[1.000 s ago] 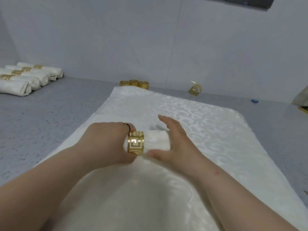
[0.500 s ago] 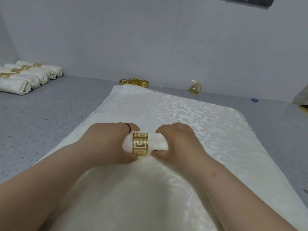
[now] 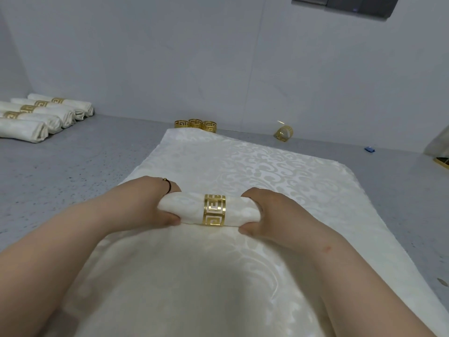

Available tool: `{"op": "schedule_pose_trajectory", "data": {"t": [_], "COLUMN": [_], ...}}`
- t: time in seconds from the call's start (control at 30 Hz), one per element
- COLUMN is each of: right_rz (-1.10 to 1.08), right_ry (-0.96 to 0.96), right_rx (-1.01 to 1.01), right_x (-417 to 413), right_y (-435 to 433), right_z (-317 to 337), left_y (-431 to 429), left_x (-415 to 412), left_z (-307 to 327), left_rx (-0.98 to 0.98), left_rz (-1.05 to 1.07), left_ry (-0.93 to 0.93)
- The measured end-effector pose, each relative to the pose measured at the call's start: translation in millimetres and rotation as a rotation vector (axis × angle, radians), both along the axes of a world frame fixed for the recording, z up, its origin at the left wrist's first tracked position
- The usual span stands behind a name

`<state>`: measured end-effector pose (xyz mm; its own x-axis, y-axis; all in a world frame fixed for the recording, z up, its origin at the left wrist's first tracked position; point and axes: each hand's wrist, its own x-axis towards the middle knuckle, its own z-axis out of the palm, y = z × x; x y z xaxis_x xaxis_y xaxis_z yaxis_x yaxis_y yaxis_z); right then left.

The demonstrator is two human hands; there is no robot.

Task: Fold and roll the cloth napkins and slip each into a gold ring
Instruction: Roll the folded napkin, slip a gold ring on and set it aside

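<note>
Rolled napkin (image 3: 184,210) on spread cloth (image 3: 267,166) atop counter (image 3: 73,171), gold ring (image 3: 214,209) at mid-roll. My left hand (image 3: 148,203) and right hand (image 3: 269,212) each grip one end. Soft, light, would unroll; I'd hold ends, ring slippery.
</note>
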<state>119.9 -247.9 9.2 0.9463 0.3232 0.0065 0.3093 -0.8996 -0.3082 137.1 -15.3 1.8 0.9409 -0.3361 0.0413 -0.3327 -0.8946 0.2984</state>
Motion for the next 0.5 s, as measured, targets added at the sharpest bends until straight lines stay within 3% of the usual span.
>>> {"op": "schedule_pose_trajectory", "data": {"t": [0.07,0.13,0.23,0.3,0.37,0.5], "right_rz": [-0.021,-0.073,-0.247,-0.373,-0.43,-0.445], "right_ry": [0.101,0.214,0.269,0.271,0.266,0.16], "right_rx": [0.087,0.314,0.828,1.036,1.125,1.064], "right_x": [1,0,3,8,12,8], "right_y": [-7,-10,-9,0,11,21], "right_z": [-2,-1,-3,-9,-18,-19], "left_y": [3,8,8,-2,-15,-36], "left_x": [1,1,-2,-4,-5,-11], "left_z": [0,0,-5,-9,-15,-19], "left_rx": [-0.14,-0.42,-1.042,-1.379,-1.378,-1.257], "left_rz": [0.056,0.145,0.301,0.45,0.546,0.532], "left_ry": [0.041,0.129,0.324,0.355,0.262,0.134]}}
